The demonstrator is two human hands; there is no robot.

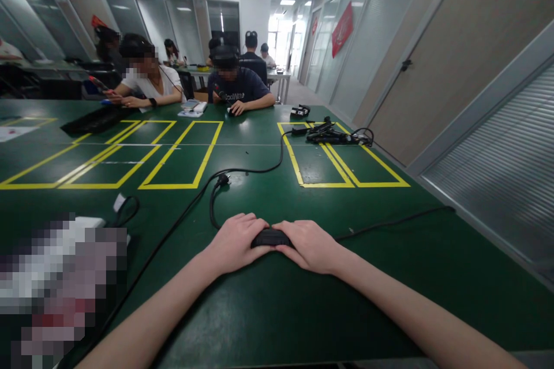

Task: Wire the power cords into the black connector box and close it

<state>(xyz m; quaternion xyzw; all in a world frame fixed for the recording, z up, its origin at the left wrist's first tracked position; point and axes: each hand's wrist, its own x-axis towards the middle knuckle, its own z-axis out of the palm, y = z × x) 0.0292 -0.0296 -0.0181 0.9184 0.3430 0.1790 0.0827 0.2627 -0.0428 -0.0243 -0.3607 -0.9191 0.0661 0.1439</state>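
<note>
A black power adapter point(271, 237) lies sideways between my hands, low over or resting on the green table; I cannot tell which. My left hand point(239, 242) is closed round its left end, fingers over the far side and thumb along the near side. On the right end, my right hand point(309, 245) grips in the same way. From behind my left hand a short black cord curves up to a plug point(222, 180) lying on the table. A thinner black cable point(393, 223) runs off to the right from beside my right hand. The adapter's ends are hidden by my fingers.
Another long black cable point(190, 203) crosses the green table point(277, 323) on the left. Yellow tape outlines point(168, 187) mark the tabletop. A heap of black cables and parts point(331, 134) lies at the far right. A blurred package point(64, 282) is at left. Two people sit across the table.
</note>
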